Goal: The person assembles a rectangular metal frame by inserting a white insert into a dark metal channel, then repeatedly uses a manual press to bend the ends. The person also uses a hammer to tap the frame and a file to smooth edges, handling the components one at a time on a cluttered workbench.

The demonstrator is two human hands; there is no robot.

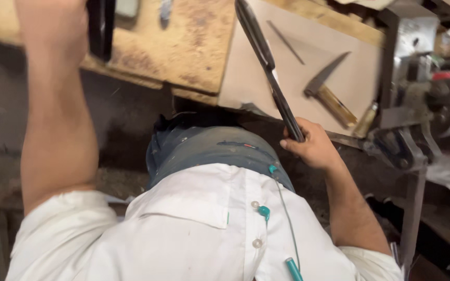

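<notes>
Gripping a long dark metal blade (269, 67) in our closed right hand (313, 145), we hold it slanted above the workbench (183, 47). Left hand (53, 21) raised, grasp indeterminable. Hammer (329, 91) lies unused; work appears unfinished.

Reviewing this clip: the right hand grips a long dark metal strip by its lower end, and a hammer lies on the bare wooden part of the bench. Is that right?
Not quite. The right hand does grip the long dark metal strip by its lower end, but the hammer lies on the pale sheet of card that covers the bench, not on bare wood. The head view shows it.
</notes>
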